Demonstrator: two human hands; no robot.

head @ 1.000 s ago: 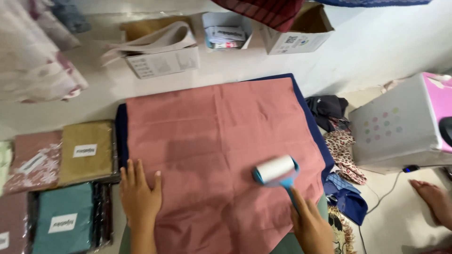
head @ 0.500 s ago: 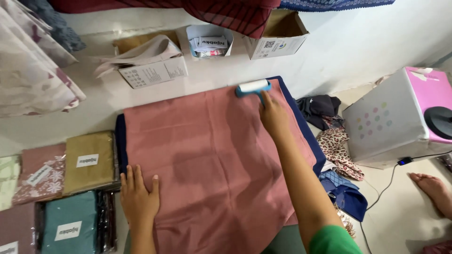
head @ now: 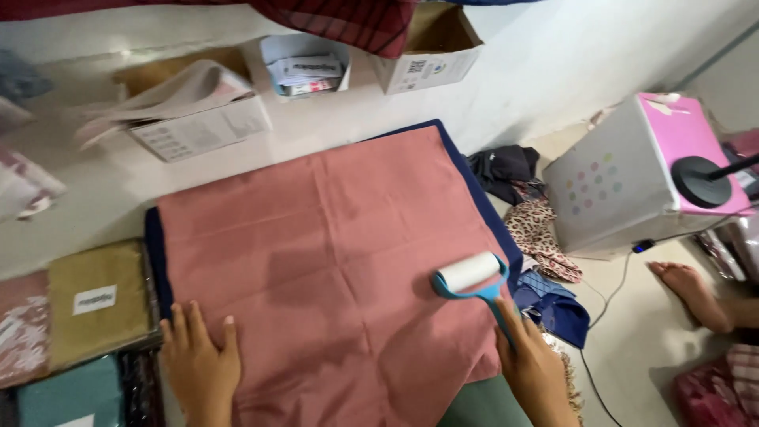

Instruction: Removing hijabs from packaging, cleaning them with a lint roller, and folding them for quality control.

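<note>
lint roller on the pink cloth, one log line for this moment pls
right hand: grips blue lint roller handle | roller: on pink cloth, near right edge | left hand: flat, pressing cloth's near left corner

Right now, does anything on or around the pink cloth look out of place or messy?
The pink cloth lies flat, with only fold creases. The odd spot is beside its right edge: a heap of crumpled fabrics, black, leopard-print and blue, lies loose on the floor, unlike the packed cloths stacked neatly at left.

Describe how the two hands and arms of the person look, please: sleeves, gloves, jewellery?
Both hands are bare: the left hand and the right hand show no gloves, rings or watch. No sleeve reaches either wrist. The nails look short and plain, without polish.
</note>
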